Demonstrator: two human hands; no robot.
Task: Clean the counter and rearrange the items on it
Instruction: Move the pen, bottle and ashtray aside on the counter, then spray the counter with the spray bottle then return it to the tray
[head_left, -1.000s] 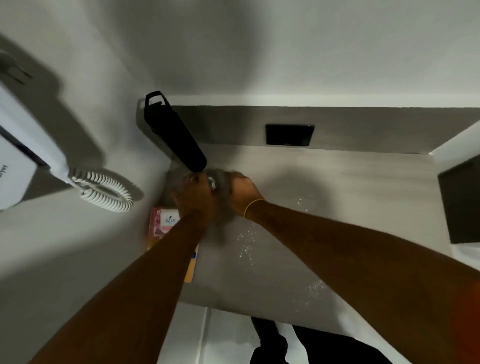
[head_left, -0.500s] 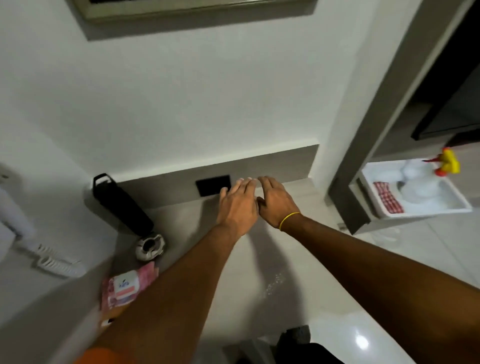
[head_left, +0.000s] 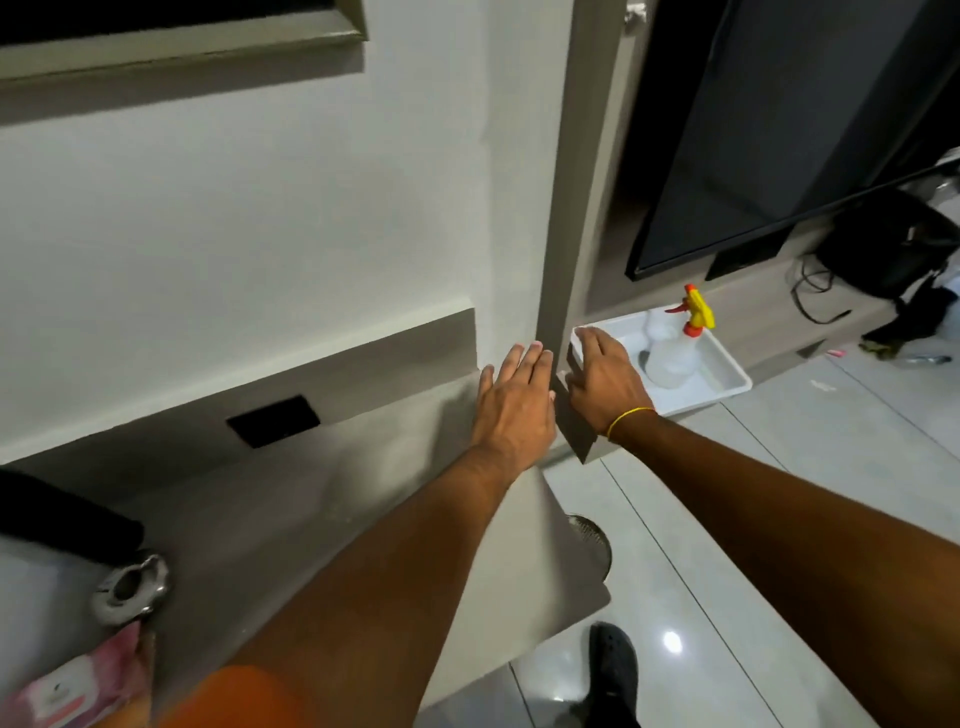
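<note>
Reaching over counter (head_left: 322, 519): left hand (head_left: 514, 410), right hand (head_left: 605, 382) flat, fingers released; partition between; tray (head_left: 727, 364) beyond.

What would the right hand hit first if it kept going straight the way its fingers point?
Most likely the white tray: the right hand is open, fingers already over the tray's near-left corner. Further along stands the spray bottle in the tray. Depth is unclear, so contact with the rim cannot be confirmed.

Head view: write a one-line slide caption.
Both hands reach right off the grey counter: left hand open and empty, right hand at the white tray holding a spray bottle.
</note>
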